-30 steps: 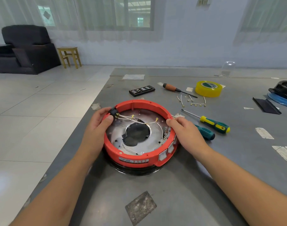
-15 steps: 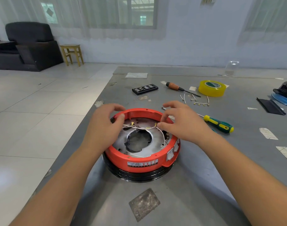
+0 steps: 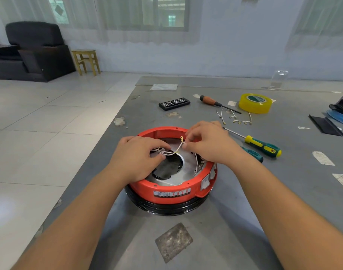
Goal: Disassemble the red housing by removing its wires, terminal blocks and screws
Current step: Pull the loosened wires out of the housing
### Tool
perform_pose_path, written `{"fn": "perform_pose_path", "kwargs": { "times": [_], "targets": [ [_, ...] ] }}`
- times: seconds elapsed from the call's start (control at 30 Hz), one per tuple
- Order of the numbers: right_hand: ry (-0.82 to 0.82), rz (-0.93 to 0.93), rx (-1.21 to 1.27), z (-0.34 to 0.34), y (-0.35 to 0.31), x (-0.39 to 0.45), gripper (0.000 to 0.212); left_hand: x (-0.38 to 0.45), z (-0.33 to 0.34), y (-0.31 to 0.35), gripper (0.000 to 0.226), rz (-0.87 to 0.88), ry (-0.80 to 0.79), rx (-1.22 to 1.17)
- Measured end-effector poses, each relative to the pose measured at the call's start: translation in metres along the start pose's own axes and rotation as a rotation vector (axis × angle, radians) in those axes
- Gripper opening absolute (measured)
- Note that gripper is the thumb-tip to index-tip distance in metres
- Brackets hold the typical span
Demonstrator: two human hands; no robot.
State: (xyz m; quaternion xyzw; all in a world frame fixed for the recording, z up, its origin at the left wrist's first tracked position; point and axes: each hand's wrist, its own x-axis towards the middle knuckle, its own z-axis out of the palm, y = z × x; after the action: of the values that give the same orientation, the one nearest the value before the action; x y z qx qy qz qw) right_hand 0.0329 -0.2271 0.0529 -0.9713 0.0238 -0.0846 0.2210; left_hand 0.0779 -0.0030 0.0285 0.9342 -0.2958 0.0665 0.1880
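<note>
The round red housing sits on a black base at the grey table's near left. Inside it is a silver plate with a dark central hole. Thin white wires with yellow ring ends cross the opening. My left hand lies over the left half, its fingertips pinching the wires near the middle. My right hand hovers over the right rim and pinches a wire just below its yellow ring end. White terminal blocks line the inner right wall.
Removed wires lie behind the housing. A green-yellow screwdriver and a teal-handled one lie to the right. Farther back are a wooden-handled screwdriver, a bit case and yellow tape. The table edge drops off left.
Both hands left the housing's rim and came inward over the opening. They took hold of the white wires, and the right hand has lifted one ring end upward.
</note>
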Motion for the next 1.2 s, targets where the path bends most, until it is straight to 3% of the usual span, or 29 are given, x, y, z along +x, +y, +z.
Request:
{"fn": "perform_pose_path", "kwargs": {
  "times": [0.1, 0.3, 0.47, 0.83, 1.07, 1.2],
  "targets": [
    [-0.011, 0.000, 0.214, -0.002, 0.000, -0.001, 0.011, 0.001, 0.002, -0.001, 0.018, 0.026, 0.001, 0.006],
    [0.075, -0.052, 0.327, 0.001, -0.005, -0.002, 0.011, 0.000, 0.001, 0.000, 0.012, 0.025, 0.076, -0.107],
    [0.013, -0.044, 0.621, 0.002, -0.014, -0.003, 0.010, -0.001, 0.001, 0.001, 0.016, 0.015, 0.096, -0.149],
    [-0.001, 0.167, 1.289, -0.013, -0.019, 0.000, 0.020, -0.003, 0.001, 0.001, 0.027, -0.029, 0.129, -0.204],
    [-0.096, 0.175, 1.272, -0.032, 0.000, -0.002, 0.033, -0.001, 0.005, -0.003, 0.017, -0.056, 0.133, -0.230],
    [-0.049, 0.152, 1.024, -0.042, 0.008, -0.004, 0.026, -0.001, 0.007, -0.004, 0.016, -0.084, 0.141, -0.264]
  ]
}}
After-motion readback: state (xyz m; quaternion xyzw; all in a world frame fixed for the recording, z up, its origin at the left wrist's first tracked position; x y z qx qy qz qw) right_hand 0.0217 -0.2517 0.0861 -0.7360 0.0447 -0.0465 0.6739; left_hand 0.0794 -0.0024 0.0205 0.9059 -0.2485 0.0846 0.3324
